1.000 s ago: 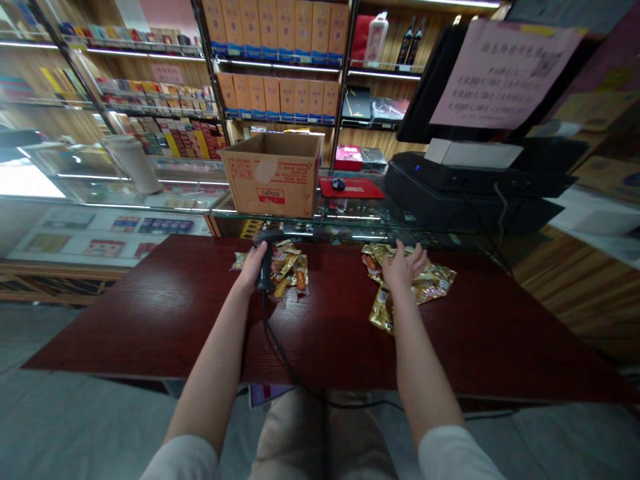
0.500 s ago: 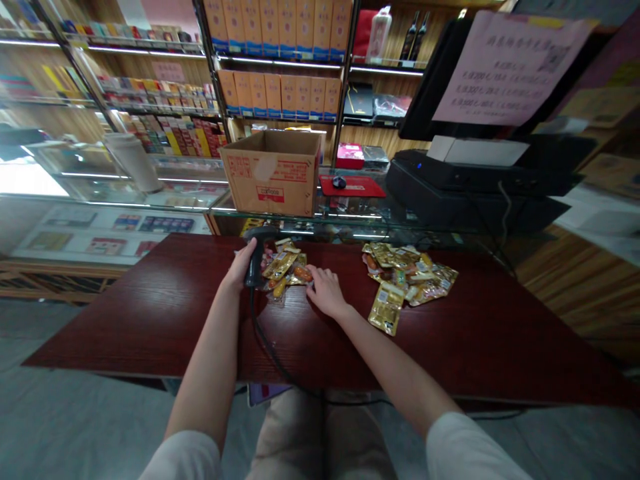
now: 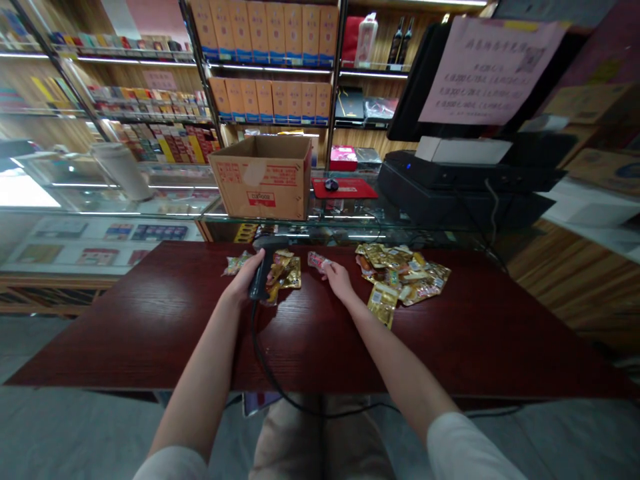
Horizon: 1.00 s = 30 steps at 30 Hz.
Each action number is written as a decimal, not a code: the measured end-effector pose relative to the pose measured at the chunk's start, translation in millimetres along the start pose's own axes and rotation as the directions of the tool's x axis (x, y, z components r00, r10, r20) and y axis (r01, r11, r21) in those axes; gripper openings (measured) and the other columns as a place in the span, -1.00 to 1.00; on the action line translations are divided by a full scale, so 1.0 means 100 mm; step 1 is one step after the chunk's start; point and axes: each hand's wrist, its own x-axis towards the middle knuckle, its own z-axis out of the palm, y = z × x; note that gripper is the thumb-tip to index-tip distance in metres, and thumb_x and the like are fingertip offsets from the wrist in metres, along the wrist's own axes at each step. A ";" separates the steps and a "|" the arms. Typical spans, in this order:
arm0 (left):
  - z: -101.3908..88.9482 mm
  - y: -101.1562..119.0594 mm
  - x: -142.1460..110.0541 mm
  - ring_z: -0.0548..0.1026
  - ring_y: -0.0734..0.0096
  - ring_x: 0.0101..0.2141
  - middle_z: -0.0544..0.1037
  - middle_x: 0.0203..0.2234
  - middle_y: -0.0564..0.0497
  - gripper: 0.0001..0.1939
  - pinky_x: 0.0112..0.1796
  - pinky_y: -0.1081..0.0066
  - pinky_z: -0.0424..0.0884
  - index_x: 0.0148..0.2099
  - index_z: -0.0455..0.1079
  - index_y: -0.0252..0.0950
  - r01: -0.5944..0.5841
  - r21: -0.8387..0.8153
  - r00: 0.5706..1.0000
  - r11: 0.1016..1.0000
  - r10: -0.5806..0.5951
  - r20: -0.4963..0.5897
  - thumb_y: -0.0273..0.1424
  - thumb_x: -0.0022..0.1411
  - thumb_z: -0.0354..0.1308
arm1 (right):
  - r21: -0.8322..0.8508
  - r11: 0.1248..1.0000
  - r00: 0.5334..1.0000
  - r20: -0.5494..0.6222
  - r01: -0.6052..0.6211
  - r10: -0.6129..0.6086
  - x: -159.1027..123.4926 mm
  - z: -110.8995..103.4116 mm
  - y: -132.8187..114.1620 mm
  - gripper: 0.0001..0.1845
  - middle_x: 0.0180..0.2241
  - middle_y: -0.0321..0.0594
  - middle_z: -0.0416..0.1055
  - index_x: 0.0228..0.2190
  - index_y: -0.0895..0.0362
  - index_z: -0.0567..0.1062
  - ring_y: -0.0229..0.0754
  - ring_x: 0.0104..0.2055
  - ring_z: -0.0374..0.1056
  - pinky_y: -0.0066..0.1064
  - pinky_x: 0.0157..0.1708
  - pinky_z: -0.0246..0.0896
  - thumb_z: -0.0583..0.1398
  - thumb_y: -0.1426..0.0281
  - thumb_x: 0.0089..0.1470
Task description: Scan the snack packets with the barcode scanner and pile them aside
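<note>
My left hand [image 3: 243,279] is wrapped round the handle of a black barcode scanner [image 3: 261,277], its head over a small pile of gold snack packets [image 3: 289,275]. The scanner's cable hangs down toward my lap. Between the fingers of my right hand [image 3: 338,280] is a small pinkish snack packet [image 3: 317,261], held just right of that pile. A larger heap of gold snack packets [image 3: 413,273] lies to the right of my right hand. Left of the scanner rests a colourful clear packet [image 3: 236,263], partly hidden by my left hand.
The dark red table [image 3: 165,333] spans the front. Behind it, on a glass counter, stand an open cardboard box [image 3: 263,183], a mouse [image 3: 331,185] on a red mat, and a black checkout machine [image 3: 470,180] with a paper sign. Stocked shelves line the back.
My right hand has picked up the pinkish packet and drawn it away from the left pile. The scanner has shifted slightly right over the pile. The view has moved a little.
</note>
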 end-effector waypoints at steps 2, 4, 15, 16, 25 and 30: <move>0.09 -0.01 -0.02 0.33 0.49 -0.71 0.41 -0.69 0.05 -0.36 -0.67 0.50 0.21 -0.15 0.47 -0.41 0.008 0.033 0.998 0.999 -0.010 0.067 0.13 0.11 0.21 | 0.172 0.983 0.998 0.001 -0.063 0.064 0.03 -0.03 0.00 -0.64 -0.45 -0.17 0.54 -0.44 0.14 0.48 -0.23 -0.52 0.37 -0.41 -0.42 0.22 0.17 0.09 0.10; 0.16 -0.03 -0.03 0.33 0.50 -0.69 0.41 -0.68 0.05 -0.35 -0.65 0.50 0.22 -0.14 0.48 -0.41 -0.016 0.051 0.994 0.999 0.011 0.110 0.13 0.07 0.24 | 0.261 0.961 0.995 -0.002 -0.093 0.097 0.05 -0.05 0.00 -0.61 -0.43 -0.15 0.56 -0.40 0.16 0.50 -0.25 -0.54 0.36 -0.43 -0.46 0.21 0.20 0.06 0.04; 0.37 -0.12 -0.09 0.29 0.54 -0.70 0.39 -0.69 0.07 -0.39 -0.65 0.51 0.20 -0.15 0.46 -0.37 -0.027 0.078 0.980 0.997 0.011 0.197 0.12 0.07 0.26 | 0.592 0.798 0.993 0.069 -0.116 0.094 0.04 -0.06 -0.01 -0.51 -0.42 -0.25 0.55 -0.21 0.09 0.47 -0.18 -0.40 0.52 -0.32 -0.30 0.42 0.37 0.09 -0.14; 0.38 -0.12 -0.10 0.29 0.54 -0.70 0.39 -0.70 0.07 -0.40 -0.66 0.52 0.19 -0.16 0.46 -0.37 -0.024 0.081 0.980 0.996 0.008 0.200 0.12 0.09 0.24 | 0.612 0.783 0.994 0.081 -0.112 0.079 0.03 -0.06 -0.01 -0.50 -0.39 -0.24 0.55 -0.20 0.08 0.47 -0.16 -0.36 0.54 -0.29 -0.25 0.43 0.39 0.10 -0.16; 0.43 -0.15 -0.10 0.30 0.55 -0.71 0.40 -0.68 0.07 -0.40 -0.67 0.53 0.15 -0.12 0.46 -0.39 -0.024 0.045 0.972 0.999 0.012 0.233 0.09 0.13 0.22 | 0.600 0.798 0.997 0.072 -0.048 0.006 0.00 -0.01 0.00 -0.39 -0.29 -0.25 0.55 -0.13 0.07 0.48 -0.15 -0.30 0.54 -0.21 -0.15 0.46 0.45 0.19 -0.26; 0.48 -0.17 -0.10 0.28 0.56 -0.69 0.41 -0.66 0.06 -0.37 -0.65 0.52 0.15 -0.16 0.47 -0.39 -0.047 0.067 0.955 0.997 0.025 0.295 0.12 0.05 0.26 | 0.565 0.825 0.997 0.079 -0.026 -0.022 -0.03 0.00 -0.04 -0.43 -0.27 -0.24 0.56 -0.13 0.09 0.49 -0.14 -0.27 0.51 -0.18 -0.12 0.45 0.43 0.25 -0.24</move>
